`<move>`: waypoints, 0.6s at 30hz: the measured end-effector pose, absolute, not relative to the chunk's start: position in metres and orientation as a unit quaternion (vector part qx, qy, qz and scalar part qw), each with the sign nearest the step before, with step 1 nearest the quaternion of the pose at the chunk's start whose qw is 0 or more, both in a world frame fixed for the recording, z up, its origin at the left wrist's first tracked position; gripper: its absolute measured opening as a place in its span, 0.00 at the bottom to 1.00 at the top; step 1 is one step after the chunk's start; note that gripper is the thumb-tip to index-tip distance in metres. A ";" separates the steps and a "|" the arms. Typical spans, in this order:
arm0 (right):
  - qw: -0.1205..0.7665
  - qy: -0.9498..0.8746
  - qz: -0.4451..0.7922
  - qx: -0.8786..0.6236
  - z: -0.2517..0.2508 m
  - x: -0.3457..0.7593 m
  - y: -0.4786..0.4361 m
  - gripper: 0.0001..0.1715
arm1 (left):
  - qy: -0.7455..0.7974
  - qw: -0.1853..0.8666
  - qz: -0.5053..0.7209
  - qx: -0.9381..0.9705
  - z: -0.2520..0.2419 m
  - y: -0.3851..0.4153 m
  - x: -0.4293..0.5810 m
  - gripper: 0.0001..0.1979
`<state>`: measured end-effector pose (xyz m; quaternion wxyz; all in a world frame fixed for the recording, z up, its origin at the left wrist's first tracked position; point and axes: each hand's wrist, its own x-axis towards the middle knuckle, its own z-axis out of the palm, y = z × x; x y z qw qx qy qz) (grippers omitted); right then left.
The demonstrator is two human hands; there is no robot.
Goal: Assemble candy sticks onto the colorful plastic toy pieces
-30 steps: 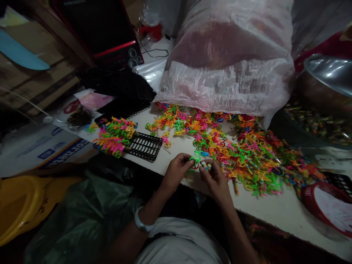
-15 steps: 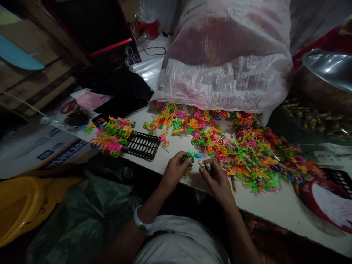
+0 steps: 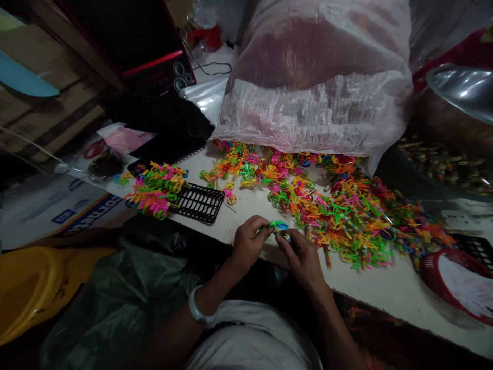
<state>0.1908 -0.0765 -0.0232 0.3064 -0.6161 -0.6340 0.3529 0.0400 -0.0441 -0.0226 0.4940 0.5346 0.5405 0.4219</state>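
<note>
My left hand (image 3: 249, 241) pinches a small green plastic toy piece (image 3: 278, 225) over the near edge of the white table (image 3: 377, 290). My right hand (image 3: 301, 254) is closed beside it, its fingertips on a small striped piece (image 3: 285, 236) pressed against the green one. Just beyond both hands spreads a large pile of colourful plastic pieces (image 3: 331, 205). To the left, a black grid tray (image 3: 198, 204) carries a bundle of assembled colourful pieces (image 3: 157, 190).
A big translucent plastic sack (image 3: 319, 82) lies behind the pile. A red basket (image 3: 458, 288) sits at the right edge, a metal lamp shade (image 3: 462, 92) above it. A black speaker (image 3: 154, 56) and notebook stand at back left; a yellow tub (image 3: 31, 288) is lower left.
Both hands have drawn together near the table edge. The green piece turned in my left fingers and the striped piece in my right hand now meets it.
</note>
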 end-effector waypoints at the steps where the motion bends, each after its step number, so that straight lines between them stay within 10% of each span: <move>1: 0.305 -0.639 0.354 -0.611 -0.025 0.193 -0.076 0.14 | 0.535 0.518 0.414 0.523 -0.022 -0.044 0.039 0.08; 10: 0.333 -0.619 0.403 -0.586 -0.036 0.202 -0.071 0.14 | 0.514 0.621 0.382 0.452 -0.020 -0.036 0.041 0.10; 18: 0.392 -0.567 -0.077 -0.721 -0.011 0.247 -0.058 0.25 | 0.549 0.281 0.246 0.748 -0.022 -0.049 0.022 0.30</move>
